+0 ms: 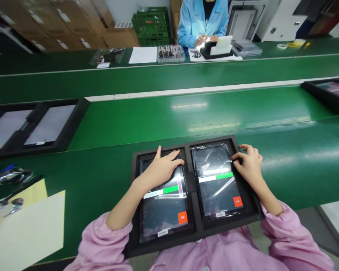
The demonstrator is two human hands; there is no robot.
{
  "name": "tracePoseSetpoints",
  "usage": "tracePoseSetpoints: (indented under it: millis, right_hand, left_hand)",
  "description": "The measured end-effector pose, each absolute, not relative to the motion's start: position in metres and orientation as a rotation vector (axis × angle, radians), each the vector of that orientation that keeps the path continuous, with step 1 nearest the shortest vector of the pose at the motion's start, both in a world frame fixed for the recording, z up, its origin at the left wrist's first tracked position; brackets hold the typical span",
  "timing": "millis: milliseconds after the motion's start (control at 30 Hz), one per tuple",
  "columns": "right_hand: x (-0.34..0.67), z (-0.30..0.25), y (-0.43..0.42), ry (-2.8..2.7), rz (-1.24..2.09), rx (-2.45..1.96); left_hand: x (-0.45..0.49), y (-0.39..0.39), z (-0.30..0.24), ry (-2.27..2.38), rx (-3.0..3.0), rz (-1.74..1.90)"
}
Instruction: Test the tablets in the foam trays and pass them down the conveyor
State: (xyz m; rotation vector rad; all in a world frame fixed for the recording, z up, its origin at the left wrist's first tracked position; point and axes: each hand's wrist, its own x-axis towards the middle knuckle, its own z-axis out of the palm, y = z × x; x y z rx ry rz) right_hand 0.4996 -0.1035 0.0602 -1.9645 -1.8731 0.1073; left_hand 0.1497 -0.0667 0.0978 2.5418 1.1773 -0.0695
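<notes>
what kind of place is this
Probably an electronics factory test line. A green conveyor holds black trays; the nearest tray has wrapped tablets showing green bars and red Fail buttons. A co-worker in a blue smock sits across the line.

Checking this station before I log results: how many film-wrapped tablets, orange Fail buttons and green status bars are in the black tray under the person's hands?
Black film-wrapped tablets: 2
Orange square Fail buttons: 2
Green rectangular status bars: 2
Total: 6
</notes>
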Motion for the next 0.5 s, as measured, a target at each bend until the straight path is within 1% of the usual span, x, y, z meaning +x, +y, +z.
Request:
tracePoseSetpoints:
  millis: [267,500]
  right_hand:
    - [0.497,0.058,-0.103,-1.947,0.081,-2.016]
    - [0.504,0.049,-0.101,-1.913,0.156,-1.877]
  left_hand:
    - [0.150,-0.067,0.098,1.157,2.636,-0.094]
    - [0.157,-0.068,0.100,1.189,2.652,-0.186]
